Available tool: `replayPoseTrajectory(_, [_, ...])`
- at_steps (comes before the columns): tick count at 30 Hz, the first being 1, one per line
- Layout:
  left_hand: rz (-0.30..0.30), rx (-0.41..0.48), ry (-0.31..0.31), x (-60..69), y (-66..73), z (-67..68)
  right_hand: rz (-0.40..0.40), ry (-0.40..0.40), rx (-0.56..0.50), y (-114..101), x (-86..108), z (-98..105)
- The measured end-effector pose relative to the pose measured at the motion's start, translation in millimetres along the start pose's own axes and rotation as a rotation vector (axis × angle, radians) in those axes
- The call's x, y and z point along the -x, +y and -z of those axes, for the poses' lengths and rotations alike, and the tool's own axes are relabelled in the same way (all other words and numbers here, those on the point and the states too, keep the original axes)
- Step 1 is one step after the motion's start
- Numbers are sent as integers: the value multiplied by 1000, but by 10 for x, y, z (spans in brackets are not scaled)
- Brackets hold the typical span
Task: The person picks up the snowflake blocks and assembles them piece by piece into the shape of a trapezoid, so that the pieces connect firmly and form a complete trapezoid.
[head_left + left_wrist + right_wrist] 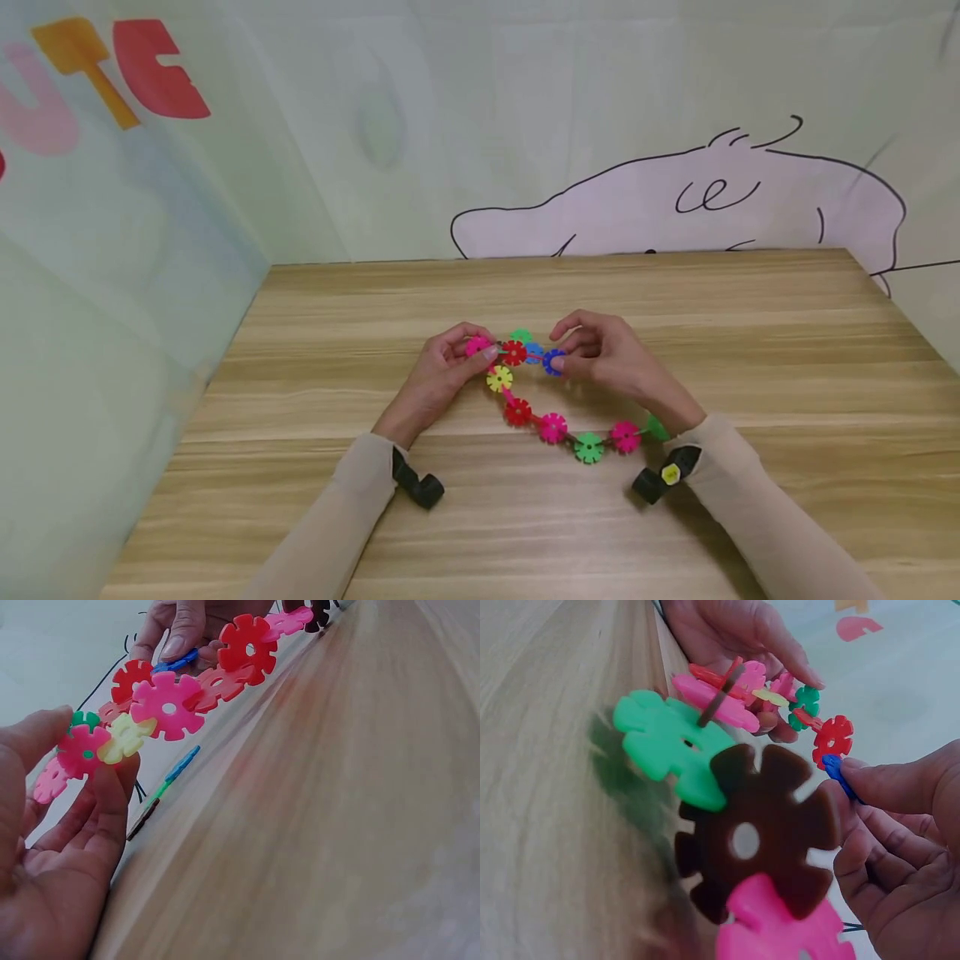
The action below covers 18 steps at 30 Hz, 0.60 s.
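A chain of interlocking plastic snowflake discs curves across the table in front of me, with pink, red, green, brown and yellow (499,379) pieces. My left hand (438,371) pinches the chain between thumb and fingers at a pink disc (84,750) and a green disc (804,707). A dark blue disc (553,362) is pinched between the thumb and fingers of my right hand (615,358). It meets a red disc (832,740) on the chain. Under the right wrist, a large brown disc (772,832) joins a green (649,735) and a pink disc.
Behind the hands, a light blue disc (533,353) and a green disc (521,337) lie on the wooden table (360,308); whether they join the chain I cannot tell. A printed cloth (420,167) hangs along the back and left edges.
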<state>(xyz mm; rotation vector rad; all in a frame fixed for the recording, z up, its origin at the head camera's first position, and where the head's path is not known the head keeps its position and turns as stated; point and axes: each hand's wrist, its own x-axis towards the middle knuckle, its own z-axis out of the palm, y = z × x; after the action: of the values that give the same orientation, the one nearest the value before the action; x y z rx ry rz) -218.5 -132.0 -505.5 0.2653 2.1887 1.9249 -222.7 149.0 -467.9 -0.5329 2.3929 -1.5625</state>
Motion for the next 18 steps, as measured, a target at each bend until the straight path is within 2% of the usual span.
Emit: replayPoseTrajectory(18, [-18,7,1,-1,-7,3,8,-1,-20,9,-6,-1])
